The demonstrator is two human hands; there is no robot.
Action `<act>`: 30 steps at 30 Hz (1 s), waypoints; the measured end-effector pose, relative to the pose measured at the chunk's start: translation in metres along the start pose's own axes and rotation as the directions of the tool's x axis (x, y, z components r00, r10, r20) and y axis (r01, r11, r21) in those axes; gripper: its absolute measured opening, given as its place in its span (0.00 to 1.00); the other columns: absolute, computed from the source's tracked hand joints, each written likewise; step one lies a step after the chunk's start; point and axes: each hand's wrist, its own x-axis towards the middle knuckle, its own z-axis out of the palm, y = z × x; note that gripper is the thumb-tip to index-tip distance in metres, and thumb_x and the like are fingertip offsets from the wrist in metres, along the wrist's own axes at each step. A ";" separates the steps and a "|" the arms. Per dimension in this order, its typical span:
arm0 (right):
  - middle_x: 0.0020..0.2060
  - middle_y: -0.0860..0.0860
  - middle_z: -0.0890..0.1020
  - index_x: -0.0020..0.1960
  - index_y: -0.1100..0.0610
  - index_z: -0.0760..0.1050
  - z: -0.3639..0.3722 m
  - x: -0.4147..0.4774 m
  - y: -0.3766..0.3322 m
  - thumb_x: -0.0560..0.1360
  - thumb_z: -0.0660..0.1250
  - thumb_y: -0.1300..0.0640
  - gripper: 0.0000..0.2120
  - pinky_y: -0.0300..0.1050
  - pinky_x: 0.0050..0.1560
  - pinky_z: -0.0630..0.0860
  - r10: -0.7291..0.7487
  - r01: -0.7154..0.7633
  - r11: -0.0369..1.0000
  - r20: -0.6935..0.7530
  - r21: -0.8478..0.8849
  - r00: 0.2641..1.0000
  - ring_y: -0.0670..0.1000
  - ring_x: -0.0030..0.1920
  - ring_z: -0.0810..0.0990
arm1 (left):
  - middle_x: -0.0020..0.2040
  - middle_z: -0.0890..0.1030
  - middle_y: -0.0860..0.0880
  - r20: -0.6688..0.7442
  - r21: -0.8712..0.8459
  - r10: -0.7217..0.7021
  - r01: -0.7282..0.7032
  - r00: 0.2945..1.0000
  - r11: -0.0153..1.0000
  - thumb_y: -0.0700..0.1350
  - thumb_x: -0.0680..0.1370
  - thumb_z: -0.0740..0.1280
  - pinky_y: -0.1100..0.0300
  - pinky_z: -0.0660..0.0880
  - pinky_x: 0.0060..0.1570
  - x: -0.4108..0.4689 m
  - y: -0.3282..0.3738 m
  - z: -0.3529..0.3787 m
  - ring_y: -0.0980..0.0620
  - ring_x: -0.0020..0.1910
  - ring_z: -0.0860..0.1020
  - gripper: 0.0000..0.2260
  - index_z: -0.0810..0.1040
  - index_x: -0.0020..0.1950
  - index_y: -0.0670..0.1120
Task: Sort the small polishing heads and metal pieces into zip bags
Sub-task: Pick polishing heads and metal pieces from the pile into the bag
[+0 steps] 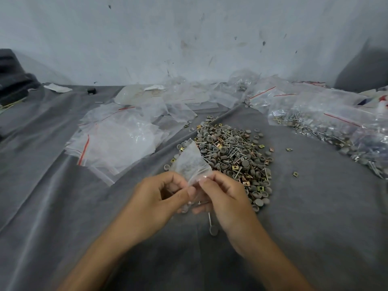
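Zip bag [192, 162] pinched at mouth by left hand [161, 198] & right hand [222, 194] — prob. to pull it open — held by near edge of pile of polishing heads & metal pieces [233, 156], for short reach.

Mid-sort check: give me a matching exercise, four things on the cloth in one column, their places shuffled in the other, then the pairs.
Things:
1. small clear bag
2. loose pile of parts
3. empty bags
4. filled bags

Places:
A. far right of the cloth
B. pinched between left hand and right hand
C. lying flat, left of the pile
D. middle, just beyond the hands

Pairs: 1-B, 2-D, 3-C, 4-A
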 end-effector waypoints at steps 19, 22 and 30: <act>0.43 0.41 0.84 0.57 0.43 0.77 -0.007 0.005 0.014 0.76 0.65 0.47 0.11 0.50 0.44 0.82 -0.083 0.150 0.919 0.192 -0.364 0.978 0.44 0.41 0.83 | 0.37 0.81 0.55 -0.095 0.706 0.534 -0.321 0.840 0.631 0.45 0.77 0.64 0.53 0.78 0.30 -0.012 -0.003 0.002 0.55 0.33 0.77 0.13 0.85 0.57 0.51; 0.52 0.39 0.83 0.64 0.35 0.75 -0.026 0.011 0.009 0.74 0.68 0.46 0.18 0.42 0.44 0.82 -0.009 0.104 0.929 0.259 -0.355 0.966 0.44 0.46 0.84 | 0.35 0.81 0.52 -0.224 0.751 0.544 -0.213 0.808 0.625 0.44 0.76 0.62 0.52 0.78 0.30 -0.007 -0.004 -0.004 0.51 0.33 0.80 0.13 0.87 0.50 0.49; 0.40 0.41 0.83 0.47 0.47 0.81 -0.087 0.028 0.004 0.78 0.69 0.50 0.03 0.47 0.46 0.79 -0.104 0.021 0.546 -0.043 -0.838 0.994 0.40 0.42 0.80 | 0.47 0.86 0.50 -0.253 0.829 0.312 0.039 0.916 0.558 0.45 0.79 0.64 0.52 0.78 0.38 0.003 -0.011 -0.013 0.43 0.45 0.85 0.11 0.86 0.53 0.52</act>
